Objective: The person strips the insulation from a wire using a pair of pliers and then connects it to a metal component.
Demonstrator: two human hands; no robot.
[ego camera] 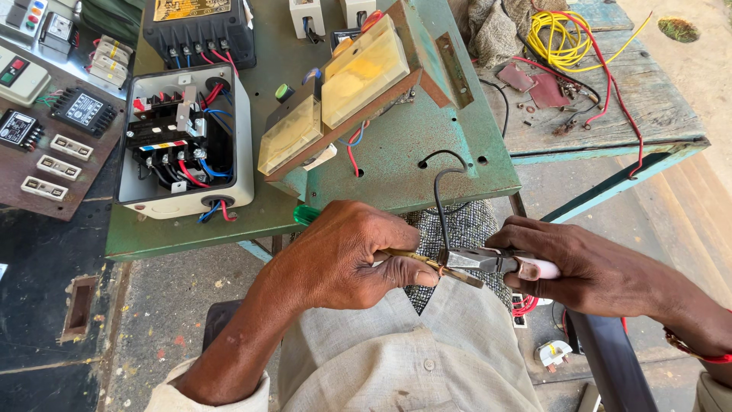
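My left hand (347,255) is closed around a green-handled screwdriver (306,214) and pinches a thin brass-coloured strip (418,259) between thumb and fingers. My right hand (576,267) grips pliers with pale pink handles (499,263); their jaws meet the strip just right of my left thumb. A black wire (440,206) rises from the jaws to a hole in the green metal panel (427,145). Both hands hover over my lap, in front of the panel's near edge.
On the green panel stand an open white starter box (183,145) with red, blue and black wires, two yellowish meter covers (358,72) and a black unit (200,30). A brown board with switches (53,122) lies left. Yellow and red wire coils (560,38) lie on the wooden bench to the right.
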